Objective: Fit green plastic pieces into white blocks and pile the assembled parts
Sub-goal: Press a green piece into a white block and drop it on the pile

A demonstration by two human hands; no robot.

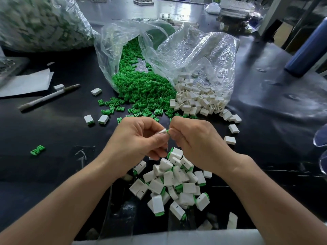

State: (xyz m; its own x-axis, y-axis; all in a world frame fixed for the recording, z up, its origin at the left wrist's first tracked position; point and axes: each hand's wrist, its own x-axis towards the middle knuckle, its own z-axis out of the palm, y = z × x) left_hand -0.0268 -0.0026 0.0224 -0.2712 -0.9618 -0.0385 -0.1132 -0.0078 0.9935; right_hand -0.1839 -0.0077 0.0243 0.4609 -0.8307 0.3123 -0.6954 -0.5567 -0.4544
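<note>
My left hand (139, 138) pinches a white block (162, 132) at the centre of the view. My right hand (196, 140) meets it from the right, its fingers curled on a green piece (168, 133) whose edge shows at the block's end. Below the hands lies a pile of assembled parts (177, 183), white blocks with green ends. Beyond the hands, loose green pieces (141, 89) spill from a clear bag, and loose white blocks (198, 98) spill from a second clear bag to the right.
A pen (47, 97) and white paper (26, 83) lie at the left on the black table (53, 138). A large full bag (39, 23) stands at the back left. A blue cylinder (307, 50) leans at the right. Stray blocks and green pieces are scattered around.
</note>
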